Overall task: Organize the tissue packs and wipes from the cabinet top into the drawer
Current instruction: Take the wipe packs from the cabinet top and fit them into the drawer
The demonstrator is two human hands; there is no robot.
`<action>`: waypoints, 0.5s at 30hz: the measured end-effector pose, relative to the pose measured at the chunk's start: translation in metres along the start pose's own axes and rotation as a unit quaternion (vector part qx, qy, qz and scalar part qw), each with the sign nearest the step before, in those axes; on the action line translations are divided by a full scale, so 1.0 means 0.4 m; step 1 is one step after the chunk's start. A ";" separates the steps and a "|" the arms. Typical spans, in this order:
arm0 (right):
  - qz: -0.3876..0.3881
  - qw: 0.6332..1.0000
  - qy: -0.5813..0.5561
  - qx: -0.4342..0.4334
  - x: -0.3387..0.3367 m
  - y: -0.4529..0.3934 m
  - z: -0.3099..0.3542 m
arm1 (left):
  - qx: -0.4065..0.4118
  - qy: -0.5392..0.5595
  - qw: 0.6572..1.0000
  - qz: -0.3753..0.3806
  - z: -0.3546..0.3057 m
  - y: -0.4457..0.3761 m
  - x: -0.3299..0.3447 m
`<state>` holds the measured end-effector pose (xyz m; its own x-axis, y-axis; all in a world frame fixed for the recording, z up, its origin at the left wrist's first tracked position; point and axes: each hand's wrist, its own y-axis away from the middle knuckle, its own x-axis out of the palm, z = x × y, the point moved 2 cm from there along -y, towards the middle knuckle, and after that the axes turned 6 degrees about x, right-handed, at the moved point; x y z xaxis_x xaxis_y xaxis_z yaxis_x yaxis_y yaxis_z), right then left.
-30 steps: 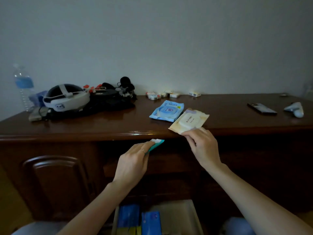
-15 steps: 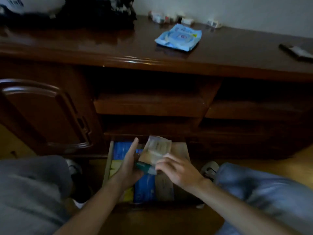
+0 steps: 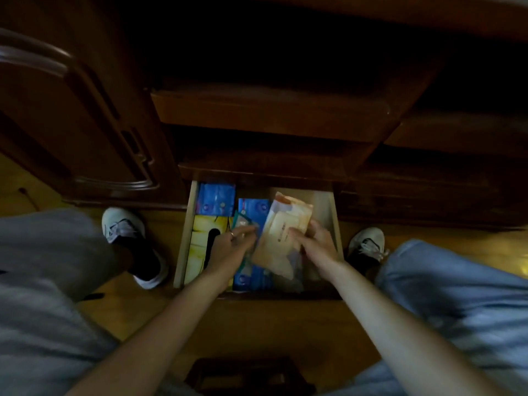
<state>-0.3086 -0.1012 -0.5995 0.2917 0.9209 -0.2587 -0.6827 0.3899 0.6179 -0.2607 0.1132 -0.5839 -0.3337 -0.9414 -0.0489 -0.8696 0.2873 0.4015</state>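
Hidden, blurred or cut off around the open drawer

The small teal-edged packet (image 3: pixel 240 224) is mostly covered by the left hand (image 3: pixel 232 248), and the printing on the beige wipes pack (image 3: pixel 281 232) (gripped by the right hand (image 3: pixel 314 242)) is too blurred to read. The drawer's pale wooden floor (image 3: pixel 321 205) under that pack is hidden. The dark cabinet shelves (image 3: pixel 268 61) lie in shadow; both grey trouser legs (image 3: pixel 43 281) run off the picture's edges.

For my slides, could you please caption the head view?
Over the open drawer, the right hand holds a beige wipes pack and the left hand a small teal pack.
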 end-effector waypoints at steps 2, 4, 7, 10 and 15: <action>-0.062 0.997 0.051 0.012 -0.033 -0.040 -0.016 | 0.011 -0.001 0.998 -0.064 0.005 -0.011 -0.018; -0.061 0.991 0.111 0.051 -0.055 -0.076 -0.044 | 0.009 0.015 0.995 -0.094 0.003 -0.025 -0.035; 0.001 0.986 0.131 0.106 -0.051 -0.109 -0.093 | 0.033 0.003 0.994 -0.103 0.002 -0.035 -0.039; 0.023 0.984 0.151 0.087 -0.019 -0.128 -0.114 | 0.021 0.024 0.995 -0.093 0.024 -0.031 -0.034; 0.016 0.959 0.261 0.109 0.043 -0.148 -0.161 | -0.011 -0.030 0.995 -0.099 0.045 -0.041 -0.026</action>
<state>-0.3066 -0.1081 -0.6883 -0.1416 0.8308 -0.5382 -0.5124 0.4037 0.7579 -0.2494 0.1215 -0.6064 -0.1781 -0.9669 -0.1828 -0.9127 0.0929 0.3980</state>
